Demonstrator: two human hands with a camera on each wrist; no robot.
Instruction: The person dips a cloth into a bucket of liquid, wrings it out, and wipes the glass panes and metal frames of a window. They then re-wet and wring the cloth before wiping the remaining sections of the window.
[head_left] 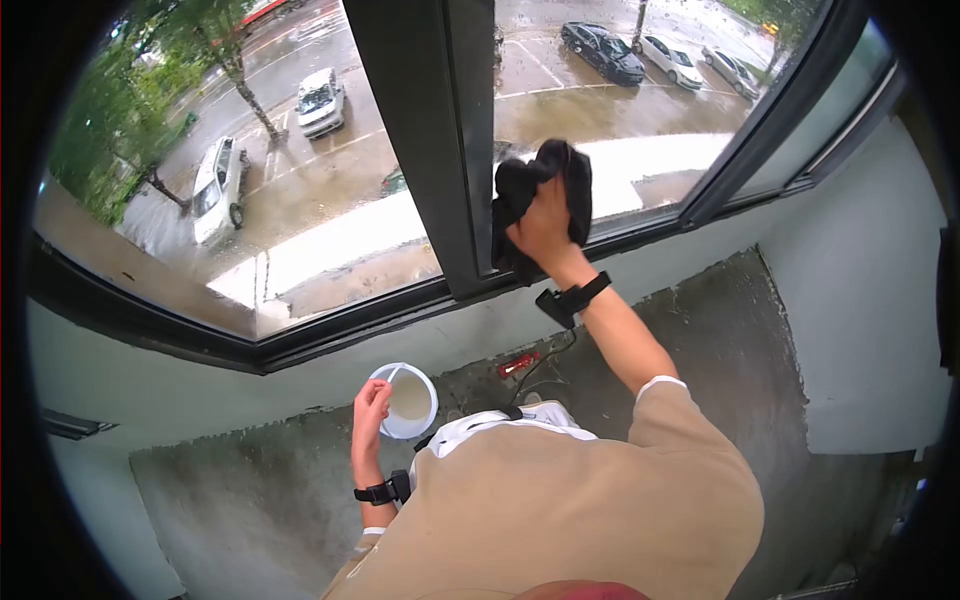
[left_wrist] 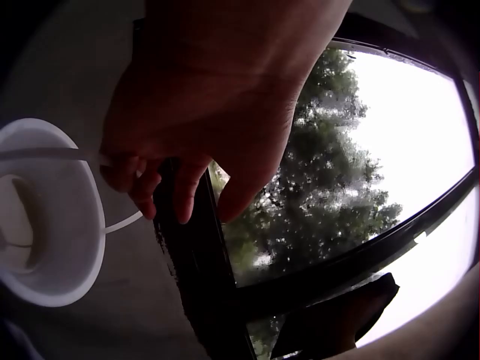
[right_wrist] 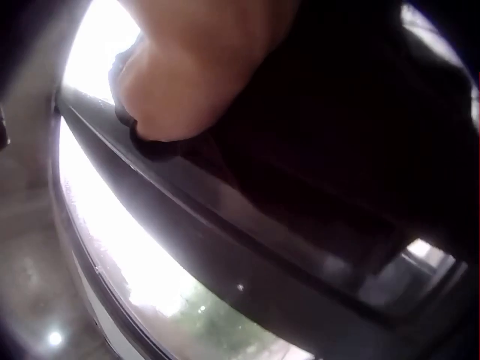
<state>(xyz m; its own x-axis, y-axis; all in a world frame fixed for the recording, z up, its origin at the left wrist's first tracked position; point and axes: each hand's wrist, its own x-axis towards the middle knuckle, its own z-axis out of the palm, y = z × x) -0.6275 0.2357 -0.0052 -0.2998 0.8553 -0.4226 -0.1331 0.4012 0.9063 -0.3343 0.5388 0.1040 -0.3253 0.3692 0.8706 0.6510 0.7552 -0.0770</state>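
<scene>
My right hand (head_left: 546,230) presses a bunched black cloth (head_left: 580,195) against the lower window, right beside the dark upright frame bar (head_left: 455,150). Part of the cloth hangs down toward the sill. In the right wrist view, the dark cloth (right_wrist: 337,127) fills much of the picture and hides most of the fingers. Lower down, my left hand (head_left: 368,412) holds up a white bucket (head_left: 434,400) by its thin handle (left_wrist: 45,154). The bucket's handle runs into the curled fingers, while the thumb and other fingers hang loose. Cloudy liquid shows inside the bucket.
A red object (head_left: 518,365) lies on the grey concrete floor (head_left: 260,490) near the wall. A dark cable (head_left: 545,372) runs up from there to the right wristband (head_left: 574,299). The dark sill (head_left: 380,318) crosses below the panes; parked cars stand outside.
</scene>
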